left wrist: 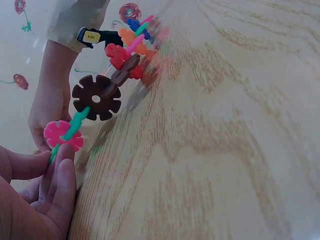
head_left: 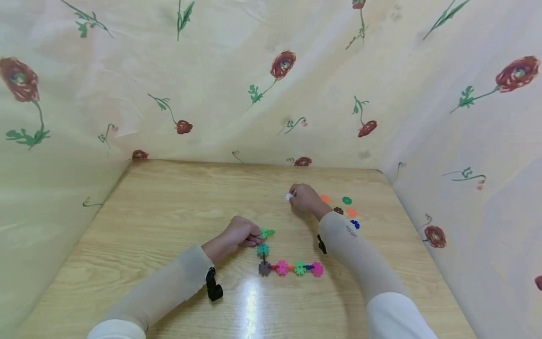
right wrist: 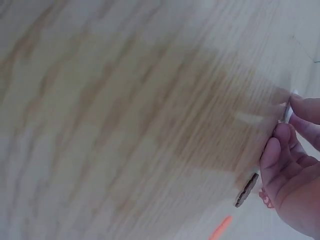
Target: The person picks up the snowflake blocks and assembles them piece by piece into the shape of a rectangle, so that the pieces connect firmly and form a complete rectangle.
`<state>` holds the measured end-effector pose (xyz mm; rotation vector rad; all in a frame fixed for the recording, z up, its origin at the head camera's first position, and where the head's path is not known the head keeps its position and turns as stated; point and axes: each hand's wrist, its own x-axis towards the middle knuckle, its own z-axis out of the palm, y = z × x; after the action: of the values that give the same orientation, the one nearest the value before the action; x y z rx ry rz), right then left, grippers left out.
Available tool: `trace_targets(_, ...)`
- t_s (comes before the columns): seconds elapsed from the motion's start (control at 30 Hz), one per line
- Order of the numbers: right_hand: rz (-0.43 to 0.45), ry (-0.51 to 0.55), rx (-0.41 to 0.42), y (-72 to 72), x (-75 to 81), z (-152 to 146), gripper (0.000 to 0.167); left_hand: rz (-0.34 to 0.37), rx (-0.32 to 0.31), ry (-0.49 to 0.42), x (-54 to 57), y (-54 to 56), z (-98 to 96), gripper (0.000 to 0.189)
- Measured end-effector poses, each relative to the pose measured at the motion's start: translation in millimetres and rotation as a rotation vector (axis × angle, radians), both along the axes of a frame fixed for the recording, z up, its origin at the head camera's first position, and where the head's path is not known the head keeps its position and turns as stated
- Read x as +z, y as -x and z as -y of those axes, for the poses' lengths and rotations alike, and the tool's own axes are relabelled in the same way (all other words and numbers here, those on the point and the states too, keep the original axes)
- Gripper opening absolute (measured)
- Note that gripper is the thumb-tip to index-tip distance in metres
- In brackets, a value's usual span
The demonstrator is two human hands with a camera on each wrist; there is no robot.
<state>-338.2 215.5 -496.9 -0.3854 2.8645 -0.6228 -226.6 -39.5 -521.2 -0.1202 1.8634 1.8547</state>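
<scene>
My left hand [head_left: 239, 231] pinches a light green notched disc [head_left: 267, 232] at the end of a linked chain of flower-shaped discs. In the left wrist view, thumb and fingertips hold that green end beside a pink disc [left wrist: 52, 133] and a dark brown disc [left wrist: 92, 102]. The chain bends in an L: a teal disc [head_left: 263, 249], a dark disc [head_left: 264, 269], then a pink disc [head_left: 282, 267], a green disc [head_left: 299, 268] and a magenta disc [head_left: 317, 269]. Farther back, my right hand [head_left: 306, 197] pinches a small white disc [head_left: 289, 196] between thumb and fingers.
Loose discs lie right of my right hand: orange [head_left: 352, 213], green [head_left: 347, 200], brown [head_left: 338, 210] and blue [head_left: 355, 224], plus another orange one partly behind the hand. The wooden table [head_left: 190, 188] meets a flower-patterned cloth [head_left: 220, 84] at its back and sides.
</scene>
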Motion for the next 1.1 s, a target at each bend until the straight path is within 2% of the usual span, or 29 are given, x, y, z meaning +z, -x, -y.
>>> trace_targets(0.13, -0.007, 0.051, 0.005, -3.2, 1.8, -1, 0.014, -0.009, -0.002, -0.003, 2.6, -1.0, 0.6, 0.017)
trace_targets(0.23, 0.04, 0.156, -0.002, -14.8, 4.9, -2, 0.012, -0.005, -0.002, -0.002, 4.3, -2.3, 0.7, 0.016)
trace_targets(0.47, 0.346, 0.566, -0.053, -55.0, 3.5, -6, 0.021, -0.004, -0.001, 0.013, 5.6, -3.7, -0.1, 0.016)
trace_targets(0.57, 0.436, 0.656, -0.046, -68.3, 2.1, -5, 0.022, -0.003, 0.0, 0.025, 6.3, -3.5, -0.2, 0.016)
trace_targets(0.73, 0.499, 0.701, -0.026, -82.2, 1.0, -3, 0.02, 0.001, 0.003, 0.025, 6.8, -2.8, 0.3, 0.015)
trace_targets(1.1, 0.555, 0.722, -0.06, -95.7, -5.0, 8, 0.021, -0.004, 0.009, 0.033, 5.5, -3.3, -0.9, 0.013)
